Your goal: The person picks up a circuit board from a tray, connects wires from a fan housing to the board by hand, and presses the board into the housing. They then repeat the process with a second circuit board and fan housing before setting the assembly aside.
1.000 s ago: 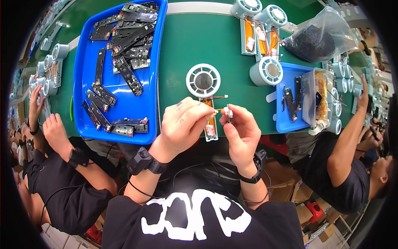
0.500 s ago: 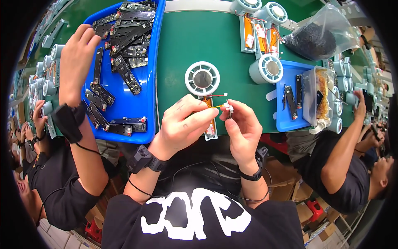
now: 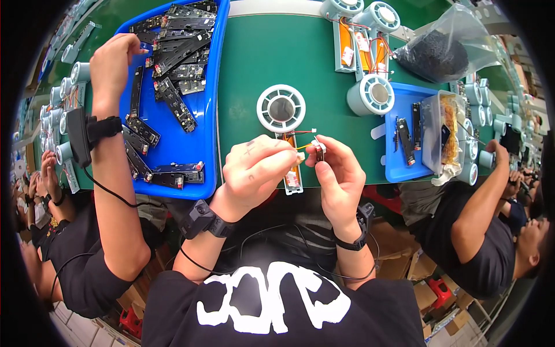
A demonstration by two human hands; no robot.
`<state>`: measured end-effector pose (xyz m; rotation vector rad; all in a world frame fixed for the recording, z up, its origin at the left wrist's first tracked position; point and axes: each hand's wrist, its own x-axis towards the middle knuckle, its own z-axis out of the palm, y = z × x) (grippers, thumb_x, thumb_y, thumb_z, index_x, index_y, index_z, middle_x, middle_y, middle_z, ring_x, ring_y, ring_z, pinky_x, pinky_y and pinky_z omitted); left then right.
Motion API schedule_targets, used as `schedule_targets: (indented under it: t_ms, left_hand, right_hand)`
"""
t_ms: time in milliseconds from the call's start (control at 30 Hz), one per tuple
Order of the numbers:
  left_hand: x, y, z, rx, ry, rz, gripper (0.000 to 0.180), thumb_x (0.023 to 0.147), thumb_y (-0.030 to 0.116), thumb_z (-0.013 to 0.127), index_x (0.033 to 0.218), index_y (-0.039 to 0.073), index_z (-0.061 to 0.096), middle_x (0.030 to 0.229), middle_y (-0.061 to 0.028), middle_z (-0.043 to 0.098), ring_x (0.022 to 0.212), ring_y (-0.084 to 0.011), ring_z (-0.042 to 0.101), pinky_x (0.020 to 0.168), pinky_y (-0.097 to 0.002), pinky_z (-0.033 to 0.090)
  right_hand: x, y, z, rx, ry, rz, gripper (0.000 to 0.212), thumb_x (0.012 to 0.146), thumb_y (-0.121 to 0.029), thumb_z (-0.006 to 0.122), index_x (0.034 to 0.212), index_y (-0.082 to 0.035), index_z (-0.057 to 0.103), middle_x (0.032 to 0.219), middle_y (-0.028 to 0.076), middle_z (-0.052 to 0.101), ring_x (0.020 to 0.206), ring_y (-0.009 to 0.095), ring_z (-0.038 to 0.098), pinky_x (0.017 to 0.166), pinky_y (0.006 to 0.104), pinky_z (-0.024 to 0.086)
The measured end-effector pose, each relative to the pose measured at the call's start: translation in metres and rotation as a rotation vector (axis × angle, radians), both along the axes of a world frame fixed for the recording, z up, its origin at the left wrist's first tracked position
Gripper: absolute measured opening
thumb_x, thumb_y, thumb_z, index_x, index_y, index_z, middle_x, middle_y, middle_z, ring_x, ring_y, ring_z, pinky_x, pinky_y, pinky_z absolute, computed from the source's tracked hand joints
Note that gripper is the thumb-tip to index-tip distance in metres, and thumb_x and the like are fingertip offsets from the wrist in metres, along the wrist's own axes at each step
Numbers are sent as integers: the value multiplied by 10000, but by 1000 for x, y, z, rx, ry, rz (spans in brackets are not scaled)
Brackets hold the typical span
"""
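Observation:
In front of me on the green table lies a handheld fan [image 3: 281, 110] with a pale blue-grey round head. Its open handle [image 3: 293, 182], with a battery and wires inside, points toward me and is partly covered by my hands. Between the fingertips of my right hand [image 3: 340, 176] is a small circuit board [image 3: 320, 151] with a white connector. My left hand [image 3: 251, 168] pinches a wire plug [image 3: 300, 157] just left of that board, a yellow wire [image 3: 302, 147] running close by. Whether plug and board touch is too small to tell. A loose red-wire plug [image 3: 314, 130] rests above them.
A blue tray [image 3: 211, 115] of black circuit boards stands left, a co-worker's hand [image 3: 113, 63] over it. Several fans [image 3: 373, 95] stand back right. Beyond them are a plastic bag [image 3: 439, 55] of dark material, a smaller blue tray [image 3: 396, 168] and a clear box [image 3: 430, 136].
The small board in my right fingers has turned slightly, and my left fingertips have shifted a little. At left, the co-worker's hand has moved over the tray; the right co-worker's hand has lowered.

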<state>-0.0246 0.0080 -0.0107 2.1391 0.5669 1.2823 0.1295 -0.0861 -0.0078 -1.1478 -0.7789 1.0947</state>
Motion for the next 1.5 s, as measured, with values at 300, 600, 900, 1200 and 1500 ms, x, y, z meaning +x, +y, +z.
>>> schedule_targets:
  t_ms: [300,600,900,1200,1500]
  left_hand:
    - [3,-3,-1,-26,14,64,306,737,-86,773,1006,21,675,850,-104,690,714,-258,690,622,-323,566]
    - [6,0,1,-54,-11,64,275,775,-88,741,1009,25,651,861,-104,670,726,-267,674,611,-329,555]
    - [10,-2,6,-98,-11,79,248,798,-76,729,1009,30,652,908,-121,655,731,-266,664,595,-336,543]
    - [4,-2,18,-332,-4,22,156,831,-65,701,968,4,669,897,-122,667,759,-247,672,643,-316,543]
    - [-1,1,33,-545,7,-18,91,842,-60,716,906,-19,666,876,-111,692,817,-220,665,725,-299,528]
  right_hand:
    - [1,-1,-2,8,14,9,382,976,-59,643,1336,45,572,1132,124,685,967,163,636,917,297,507]
    - [0,4,-7,129,-123,-9,389,925,37,658,1309,48,590,1191,142,640,1011,176,633,915,306,519]
    - [1,10,-11,308,-325,-25,412,840,121,709,1239,46,639,1207,163,635,1080,233,629,924,338,532]
    - [19,21,-14,465,-607,-28,452,705,66,840,1132,-15,716,1102,153,708,981,295,668,817,362,561]
    - [24,26,-11,498,-650,-21,460,643,66,861,1074,-24,729,1062,144,731,917,312,681,756,371,580]
